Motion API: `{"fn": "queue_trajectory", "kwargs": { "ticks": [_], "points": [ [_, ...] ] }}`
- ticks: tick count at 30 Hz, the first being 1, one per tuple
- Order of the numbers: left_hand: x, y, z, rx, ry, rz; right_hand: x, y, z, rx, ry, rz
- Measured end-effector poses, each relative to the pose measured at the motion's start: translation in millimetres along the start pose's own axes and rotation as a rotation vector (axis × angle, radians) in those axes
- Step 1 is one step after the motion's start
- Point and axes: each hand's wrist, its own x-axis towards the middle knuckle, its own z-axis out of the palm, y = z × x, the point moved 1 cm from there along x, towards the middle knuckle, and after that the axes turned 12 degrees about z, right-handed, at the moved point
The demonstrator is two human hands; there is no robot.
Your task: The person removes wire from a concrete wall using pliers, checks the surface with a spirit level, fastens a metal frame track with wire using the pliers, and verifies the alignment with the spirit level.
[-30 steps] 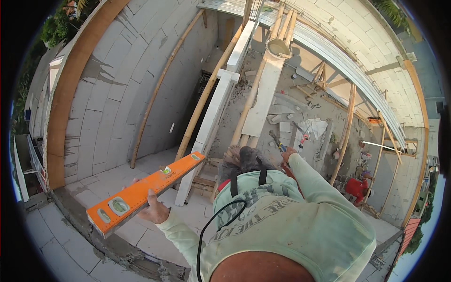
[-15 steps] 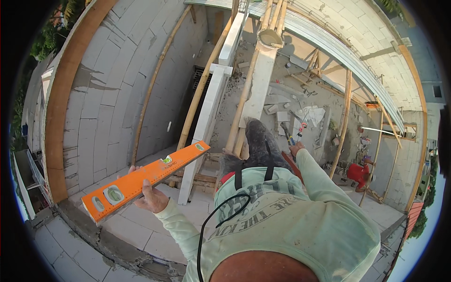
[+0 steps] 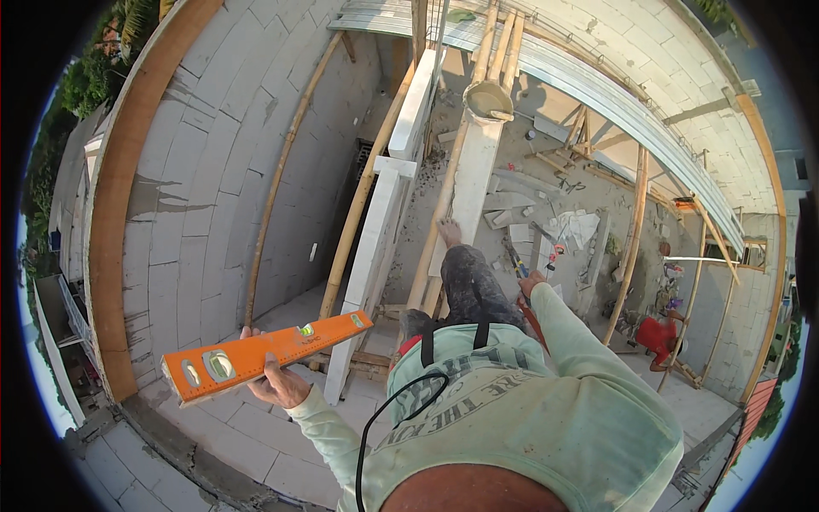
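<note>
My left hand [image 3: 277, 384] grips an orange spirit level [image 3: 261, 350] with green vials, held out level-side up to the lower left. My right hand [image 3: 533, 286] is closed on a tool with a yellow and blue handle [image 3: 519, 264]; a reddish-brown item [image 3: 533, 320] hangs just below it, partly hidden. My bare foot [image 3: 448, 230] is on a pale plank [image 3: 473, 183] laid beside bamboo poles [image 3: 439, 222]. A white block beam [image 3: 367, 256] runs alongside on the left, near the far end of the level.
A round mortar pan [image 3: 488, 102] sits on the poles ahead. Bamboo props [image 3: 633, 239] and a block wall [image 3: 205, 171] flank me. Below is a floor with rubble [image 3: 563, 222]. A co-worker in red [image 3: 657, 337] is at lower right. Metal channels [image 3: 580, 68] span the upper right.
My right foot has moved forward onto the plank and poles. The level in my left hand has shifted slightly and tilted a little. My right hand still grips the tool.
</note>
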Motion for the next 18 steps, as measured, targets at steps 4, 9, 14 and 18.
{"fn": "queue_trajectory", "kwargs": {
  "ticks": [4,9,14,18],
  "points": [
    [3.3,-9.0,49.8,0.09,-0.021,-0.001,-64.3,-76.0,-131.0,0.475,-0.092,0.313],
    [22.8,-13.8,129.5,0.109,-0.05,-0.03,29.2,-13.4,-141.9,0.099,0.121,-0.142],
    [39.6,7.8,184.0,0.12,0.021,-0.031,118.4,45.4,-127.0,0.592,0.057,0.191],
    [44.9,8.9,205.0,0.086,0.005,-0.046,162.5,80.8,-117.2,0.456,0.046,-0.099]
  ]
}}
